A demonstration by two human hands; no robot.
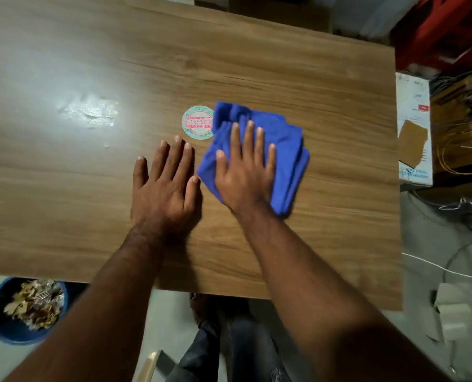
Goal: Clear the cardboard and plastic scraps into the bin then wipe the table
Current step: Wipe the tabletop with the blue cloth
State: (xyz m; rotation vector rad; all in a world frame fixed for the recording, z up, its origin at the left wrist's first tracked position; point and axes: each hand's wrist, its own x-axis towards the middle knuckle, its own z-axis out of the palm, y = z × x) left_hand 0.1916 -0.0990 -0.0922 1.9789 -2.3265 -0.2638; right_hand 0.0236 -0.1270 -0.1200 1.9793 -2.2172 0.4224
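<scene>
Our right grip (243, 166) lay flat, fingers straight, pressing the blue cloth (278, 144) near the worktop's (312, 73) middle, our open left hand (164, 186) bare beside it, with the wet smear (91, 111) well off toward the left edge.

Dim; glare on table (86, 111) left, edges blurred.

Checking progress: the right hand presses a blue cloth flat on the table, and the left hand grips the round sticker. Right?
Not quite. In the head view the left hand lies flat on the table, beside the sticker; the right hand does press the cloth.
</scene>
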